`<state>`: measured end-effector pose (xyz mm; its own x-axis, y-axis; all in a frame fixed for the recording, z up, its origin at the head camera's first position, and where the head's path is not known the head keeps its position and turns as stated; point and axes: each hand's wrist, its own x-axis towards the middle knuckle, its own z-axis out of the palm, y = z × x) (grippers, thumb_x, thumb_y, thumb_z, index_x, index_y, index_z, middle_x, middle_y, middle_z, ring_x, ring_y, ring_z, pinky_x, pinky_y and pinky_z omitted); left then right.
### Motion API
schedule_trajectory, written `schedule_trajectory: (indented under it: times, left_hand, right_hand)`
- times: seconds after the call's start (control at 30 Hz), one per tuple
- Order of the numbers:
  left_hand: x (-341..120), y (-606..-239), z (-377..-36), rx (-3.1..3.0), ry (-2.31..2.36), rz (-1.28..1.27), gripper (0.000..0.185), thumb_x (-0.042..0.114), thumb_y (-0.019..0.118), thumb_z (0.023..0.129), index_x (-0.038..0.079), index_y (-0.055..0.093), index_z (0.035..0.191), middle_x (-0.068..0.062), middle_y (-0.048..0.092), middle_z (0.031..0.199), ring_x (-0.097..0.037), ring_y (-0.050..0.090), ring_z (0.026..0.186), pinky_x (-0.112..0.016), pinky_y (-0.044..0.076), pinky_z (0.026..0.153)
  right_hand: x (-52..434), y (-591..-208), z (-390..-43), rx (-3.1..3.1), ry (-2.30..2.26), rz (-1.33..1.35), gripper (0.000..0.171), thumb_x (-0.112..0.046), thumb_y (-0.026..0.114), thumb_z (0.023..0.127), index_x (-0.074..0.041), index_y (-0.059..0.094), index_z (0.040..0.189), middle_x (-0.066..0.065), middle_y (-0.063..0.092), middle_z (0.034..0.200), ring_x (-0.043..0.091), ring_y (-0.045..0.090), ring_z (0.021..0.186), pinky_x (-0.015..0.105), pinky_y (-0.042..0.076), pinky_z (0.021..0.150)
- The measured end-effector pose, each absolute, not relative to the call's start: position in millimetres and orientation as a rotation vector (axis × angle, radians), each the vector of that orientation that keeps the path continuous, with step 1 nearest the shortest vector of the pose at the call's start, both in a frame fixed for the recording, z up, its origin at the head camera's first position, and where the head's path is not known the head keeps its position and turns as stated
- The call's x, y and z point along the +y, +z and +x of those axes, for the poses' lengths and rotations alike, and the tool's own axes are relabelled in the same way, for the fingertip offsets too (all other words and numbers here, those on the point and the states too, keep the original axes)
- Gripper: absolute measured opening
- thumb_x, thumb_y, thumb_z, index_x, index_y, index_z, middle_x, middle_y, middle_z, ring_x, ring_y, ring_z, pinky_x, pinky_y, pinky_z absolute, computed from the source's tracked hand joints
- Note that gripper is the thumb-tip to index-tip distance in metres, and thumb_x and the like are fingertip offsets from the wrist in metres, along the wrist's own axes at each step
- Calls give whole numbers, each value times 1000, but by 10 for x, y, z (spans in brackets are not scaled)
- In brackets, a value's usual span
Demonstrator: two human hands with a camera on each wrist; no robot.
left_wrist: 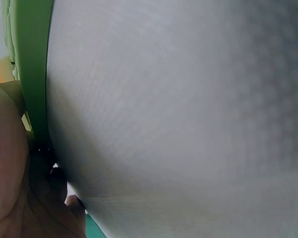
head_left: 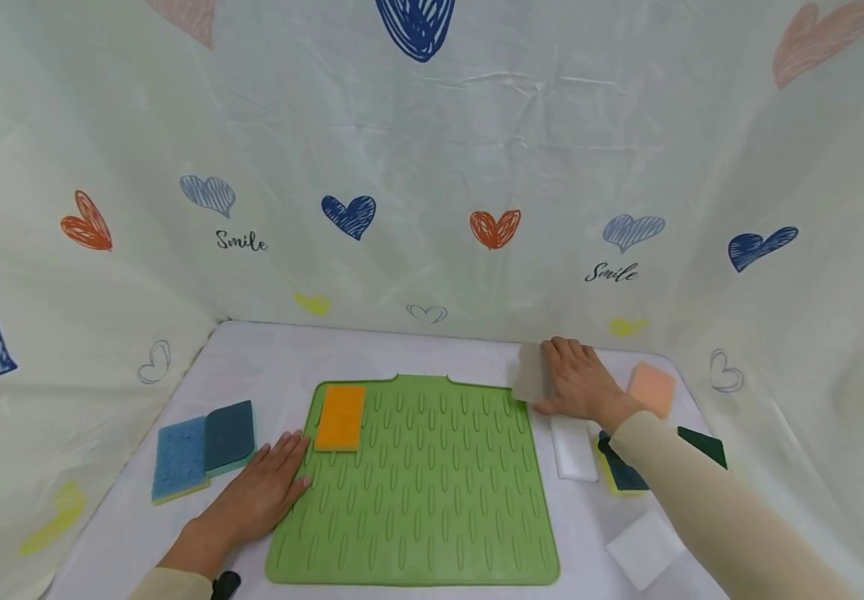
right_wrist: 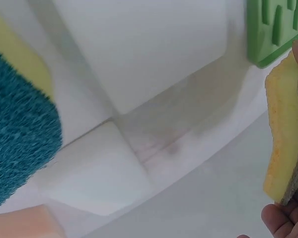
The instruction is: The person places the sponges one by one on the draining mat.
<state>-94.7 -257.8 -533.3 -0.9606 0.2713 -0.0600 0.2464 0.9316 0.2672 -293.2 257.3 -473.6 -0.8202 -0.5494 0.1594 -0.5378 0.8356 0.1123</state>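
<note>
My right hand (head_left: 581, 379) pinches a sponge (head_left: 531, 375) above the far right corner of a green ridged mat (head_left: 432, 508). In the right wrist view this sponge (right_wrist: 280, 134) shows a yellow body with a grey scouring layer, its ends between thumb and fingers. My left hand (head_left: 262, 483) lies with straight fingers along the mat's left edge. Close to its fingertips, an orange sponge (head_left: 340, 418) lies flat in the mat's far left corner. The left wrist view catches part of the left hand (left_wrist: 7, 158) beside the green mat edge (left_wrist: 32, 64).
Left of the mat lie a blue sponge (head_left: 180, 454) and a dark teal sponge (head_left: 229, 437). On the right are white blocks (head_left: 574, 454), a peach sponge (head_left: 652, 385), a dark blue and yellow sponge (head_left: 621, 468) and a dark green one (head_left: 705, 446). A heart-printed curtain (head_left: 417, 150) surrounds the table.
</note>
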Motion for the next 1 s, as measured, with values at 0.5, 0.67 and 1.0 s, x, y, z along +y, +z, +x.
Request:
schedule_trajectory:
  times: [0.5,0.67,1.0]
  left_hand:
    - [-2589,-5333,-953,2988,402,395,68,37,55,110,-3,36,162,-22,37,168,-45,32,156,-65,29,125]
    - [-2584,-5335,-946,2984,401,395,68,36,55,110,-3,36,162,-22,37,168,-45,33,156,-65,29,125]
    - [-2547,-5299,-938,2974,402,379,67,36,55,110,-4,37,161,-23,38,167,-45,33,156,-64,29,125]
  right_hand:
    - [2211,-4726,-2872,-2750,-122,934,115,-69,87,72,6,44,148,24,51,141,43,53,129,61,48,107]
    - [2102,-4721,-2826,-2736,-126,962,117,-70,87,72,7,45,149,24,52,143,42,52,131,60,47,109]
    - [1803,-4733,-2721,-2709,-73,1041,117,-72,85,72,6,46,150,23,53,143,40,53,131,59,48,108]
